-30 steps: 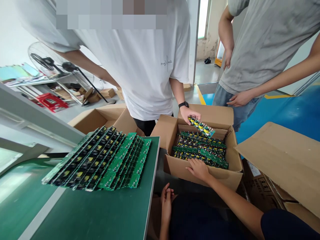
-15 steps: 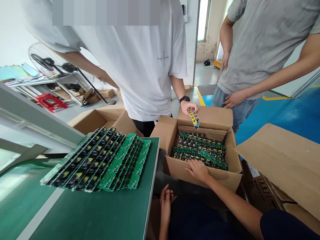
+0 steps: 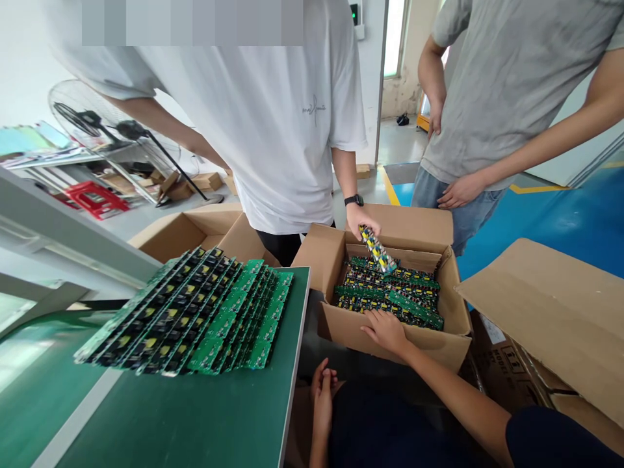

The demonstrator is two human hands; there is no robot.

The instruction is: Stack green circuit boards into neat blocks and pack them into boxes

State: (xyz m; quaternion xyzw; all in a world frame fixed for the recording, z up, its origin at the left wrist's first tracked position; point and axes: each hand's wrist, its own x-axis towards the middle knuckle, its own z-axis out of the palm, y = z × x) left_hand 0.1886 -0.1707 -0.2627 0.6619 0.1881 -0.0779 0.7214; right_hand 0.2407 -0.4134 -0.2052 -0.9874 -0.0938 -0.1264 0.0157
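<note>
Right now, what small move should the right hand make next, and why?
Perhaps ease the right hand back from the carton: the fingers lie at its near side, while a co-worker's hand holds a circuit board strip over it.

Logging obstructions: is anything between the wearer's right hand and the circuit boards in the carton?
Nothing visible is. The right hand lies at the near edge of the carton, beside the circuit boards; the co-worker's hand, holding another board, is on the far side.

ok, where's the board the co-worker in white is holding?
Head view, just right of centre: the board is in the co-worker's hand, tilted over the far side of the open box, beyond the wearer's right hand.
</note>
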